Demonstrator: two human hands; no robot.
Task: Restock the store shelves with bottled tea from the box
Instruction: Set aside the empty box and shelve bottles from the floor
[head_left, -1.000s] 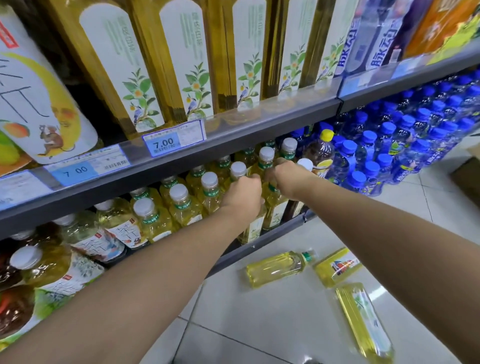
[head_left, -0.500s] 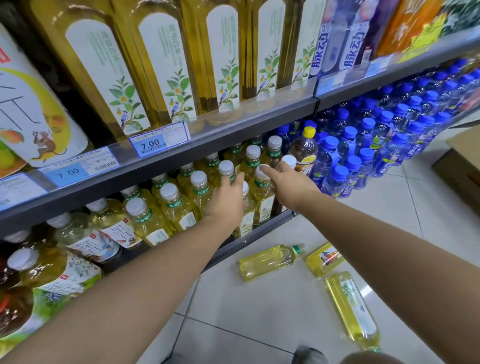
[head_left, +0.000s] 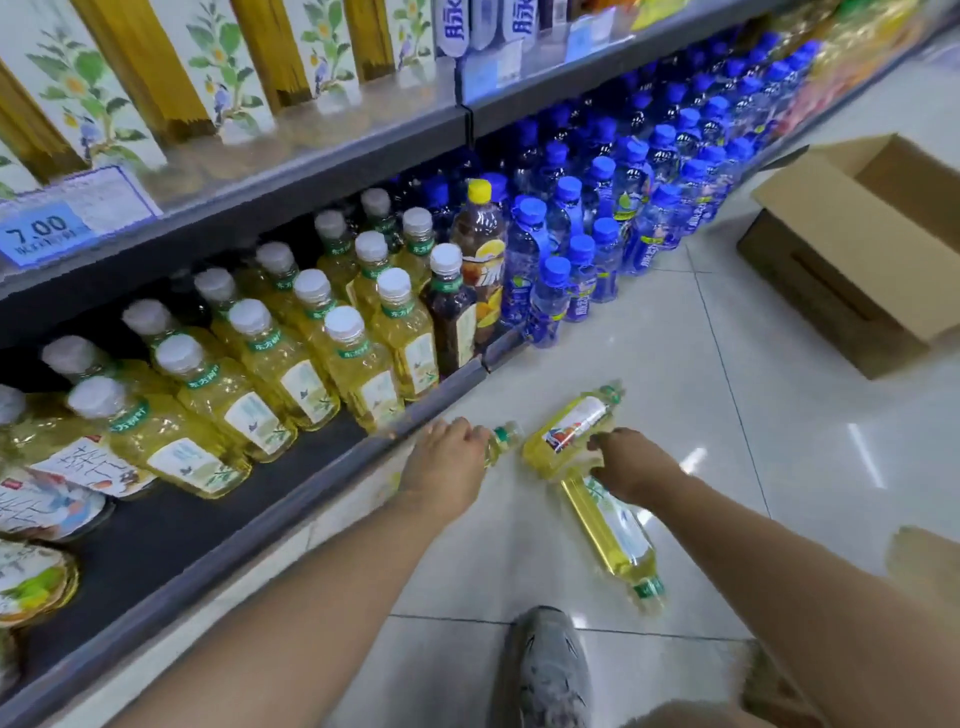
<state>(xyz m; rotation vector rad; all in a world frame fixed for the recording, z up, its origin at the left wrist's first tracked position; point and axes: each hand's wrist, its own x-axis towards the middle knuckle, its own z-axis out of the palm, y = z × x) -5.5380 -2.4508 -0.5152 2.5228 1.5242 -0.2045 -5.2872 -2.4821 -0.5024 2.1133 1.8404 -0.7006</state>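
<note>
Three yellow tea bottles lie on the tiled floor in front of the bottom shelf (head_left: 291, 488). My left hand (head_left: 447, 467) is closed over the left bottle (head_left: 503, 440), of which only the green-capped neck shows. My right hand (head_left: 631, 462) grips the middle bottle (head_left: 569, 434), which points up and right. A third bottle (head_left: 615, 535) lies behind my right wrist, cap toward me. Rows of the same white-capped tea bottles (head_left: 358, 364) stand on the bottom shelf. The open cardboard box (head_left: 852, 249) sits on the floor at the right.
Blue-capped bottles (head_left: 602, 223) fill the shelf section to the right and stand out onto the floor. A dark tea bottle (head_left: 452, 317) and a yellow-capped one (head_left: 480, 244) stand between the two groups. My shoe (head_left: 550, 670) is below the hands. Tall tea cartons (head_left: 223, 67) line the upper shelf.
Both hands have left the bottles on the shelf and dropped to the floor, where each has closed on a lying bottle. The view has tilted down and the box has come into sight.
</note>
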